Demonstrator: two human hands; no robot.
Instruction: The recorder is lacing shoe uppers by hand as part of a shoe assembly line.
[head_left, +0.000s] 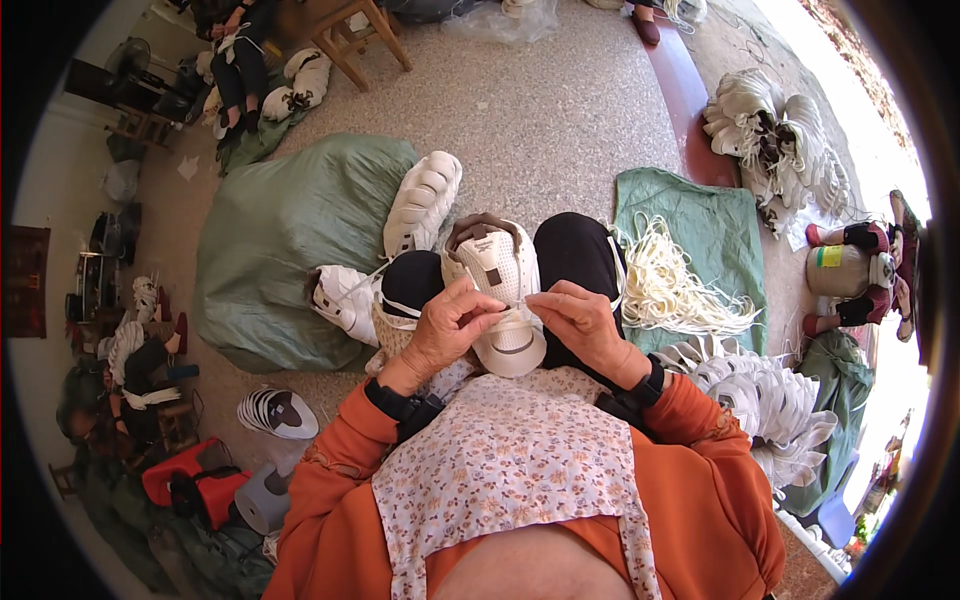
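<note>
A white shoe upper point(508, 262) with a brown lining and perforated panels rests between my knees, its pale toe end toward me. My left hand point(455, 322) is closed in a pinch at the left of its lacing area. From the other side, my right hand point(585, 325) pinches too, fingertips close to the left ones. Both hold a thin white shoelace over the eyelets, and only a short bit of it shows. Left of my knee lie another white shoe upper point(345, 300) with a loose lace and a stacked row of white uppers point(424, 200).
A large green sack point(290, 240) bulges at the left. On the right, cream laces point(680, 280) lie heaped on a green cloth point(735, 215), with nested white uppers point(750, 385) nearer me. More bundled uppers point(775, 140) sit far right. Other people sit around the edges.
</note>
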